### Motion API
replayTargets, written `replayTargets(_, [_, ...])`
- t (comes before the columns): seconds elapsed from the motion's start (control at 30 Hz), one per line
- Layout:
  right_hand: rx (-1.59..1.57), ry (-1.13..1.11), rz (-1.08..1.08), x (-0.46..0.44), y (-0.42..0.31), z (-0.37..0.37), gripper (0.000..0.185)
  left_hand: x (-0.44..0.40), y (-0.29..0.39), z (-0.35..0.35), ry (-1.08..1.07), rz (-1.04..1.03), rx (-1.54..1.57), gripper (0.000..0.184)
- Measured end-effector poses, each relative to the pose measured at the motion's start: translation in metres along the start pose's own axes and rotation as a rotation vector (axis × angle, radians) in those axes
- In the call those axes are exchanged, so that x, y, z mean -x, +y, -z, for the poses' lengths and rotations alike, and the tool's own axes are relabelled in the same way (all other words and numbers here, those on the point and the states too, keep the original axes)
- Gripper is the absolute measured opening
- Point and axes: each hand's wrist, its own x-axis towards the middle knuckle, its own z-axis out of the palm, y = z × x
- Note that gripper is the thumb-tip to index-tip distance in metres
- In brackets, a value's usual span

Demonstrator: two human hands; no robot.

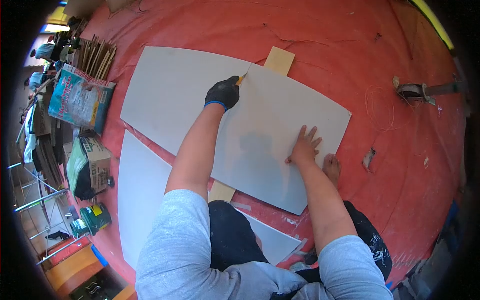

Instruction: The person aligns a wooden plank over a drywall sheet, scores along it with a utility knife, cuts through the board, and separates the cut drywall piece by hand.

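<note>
My left hand (223, 93), in a dark glove with a blue cuff, is closed around a yellow utility knife (240, 80). Its blade points toward the far edge of a large light-grey board (280, 115); whether the tip touches the surface is too small to tell. A faint line runs from there to that edge. My bare right hand (304, 147) lies flat with fingers spread on the board's right part. Under the board, a wooden strip (279, 61) sticks out at the far side and again at the near side. A second pale board (140, 185) lies nearer my body, partly covered by my arm and leg.
Red sheeting (340, 40) covers the floor. Along the left are a blue-and-white bag (80, 97), stacked wood pieces (95, 57), a cardboard box (97, 160) and a green container (95, 218). A bare foot (331, 167) rests beside the board. Some pole-like equipment (415, 91) stands right.
</note>
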Motion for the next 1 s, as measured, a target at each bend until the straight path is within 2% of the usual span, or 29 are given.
replayTargets(0.1, [0.003,0.022,0.007,-0.001,0.002,-0.003,0.149,-0.016,-0.007,-0.015,0.023,-0.042,0.003,0.042])
replayTargets(0.4, [-0.002,0.033,0.014,-0.006,0.003,-0.005,0.152,0.015,-0.010,-0.001,-0.015,0.021,0.012,0.042])
replayTargets(0.6, [-0.012,0.046,0.032,-0.001,0.003,-0.004,0.152,0.025,-0.017,-0.002,0.019,-0.033,0.031,0.043])
replayTargets(0.7, [0.011,0.029,0.017,-0.004,0.002,-0.009,0.153,0.035,-0.010,0.005,-0.073,0.066,0.017,0.045])
replayTargets(0.77, [0.024,0.044,0.011,-0.005,0.002,-0.013,0.154,0.028,-0.003,0.000,-0.059,0.064,0.002,0.044])
replayTargets(0.87, [-0.010,0.072,0.014,0.002,0.002,-0.010,0.147,0.023,-0.017,-0.010,-0.048,0.014,0.030,0.044])
replayTargets(1.0, [-0.015,0.014,0.005,0.000,0.001,-0.001,0.148,0.047,-0.020,0.003,-0.034,0.010,0.046,0.044])
